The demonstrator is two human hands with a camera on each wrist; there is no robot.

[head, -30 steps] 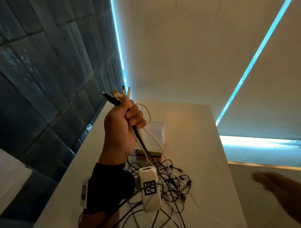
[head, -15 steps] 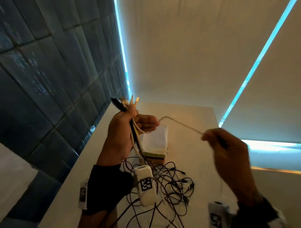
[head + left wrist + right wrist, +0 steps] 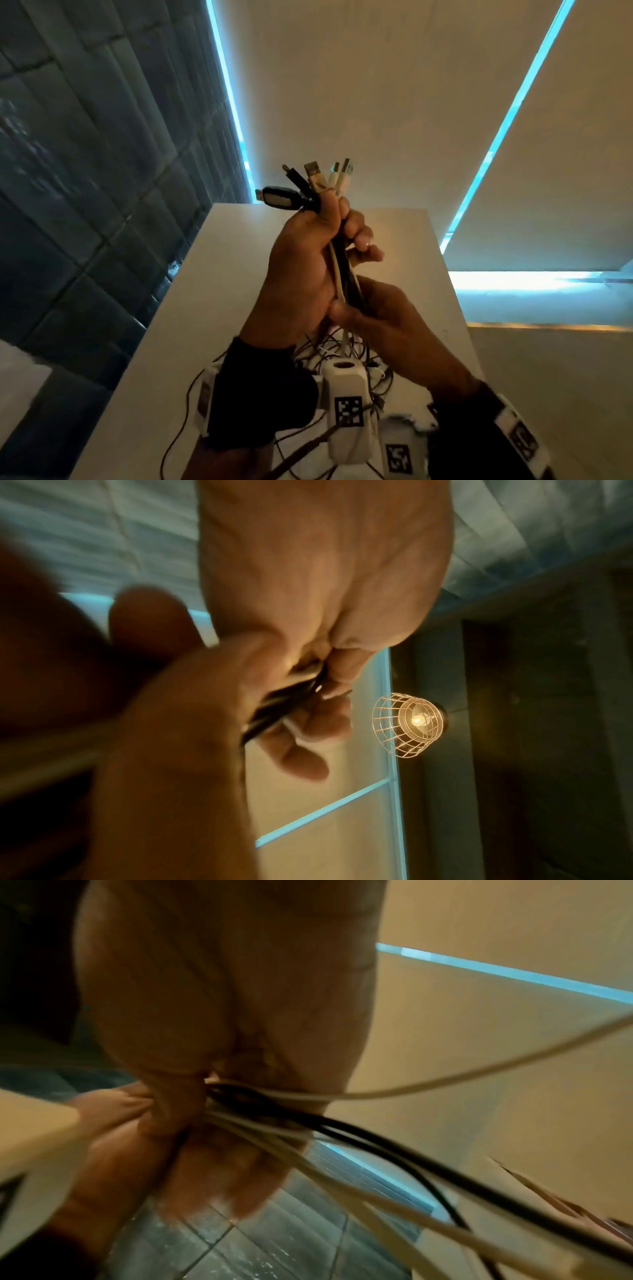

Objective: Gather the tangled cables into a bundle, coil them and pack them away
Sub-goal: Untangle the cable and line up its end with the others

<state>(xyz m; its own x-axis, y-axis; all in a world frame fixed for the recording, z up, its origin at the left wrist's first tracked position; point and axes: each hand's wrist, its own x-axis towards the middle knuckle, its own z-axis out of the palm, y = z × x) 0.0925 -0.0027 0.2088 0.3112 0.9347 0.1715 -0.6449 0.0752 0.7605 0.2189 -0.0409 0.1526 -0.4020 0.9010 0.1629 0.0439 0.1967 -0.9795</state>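
Note:
My left hand (image 3: pixel 318 253) holds a bundle of black and white cables (image 3: pixel 339 274) upright above the table, its fingers curled round them. Several plug ends (image 3: pixel 318 181) stick up out of its fist. Just below it, my right hand (image 3: pixel 363 308) grips the same strands. The loose lengths hang down to a tangle of cables (image 3: pixel 346 353) on the table, partly hidden behind my wrists. In the left wrist view dark cables (image 3: pixel 274 712) run between the fingers of both hands. In the right wrist view black and white cables (image 3: pixel 342 1123) stream out of my right hand (image 3: pixel 212 1096).
The white table (image 3: pixel 205 308) runs away from me, with a dark tiled wall (image 3: pixel 85 205) along its left side and a drop at its right edge (image 3: pixel 459 308). A lit lamp in a wire cage (image 3: pixel 407 723) hangs overhead.
My right hand came in from the right with a light cable and now grips the bundle under my left hand. The left hand with the plugs has lifted nearer to the camera.

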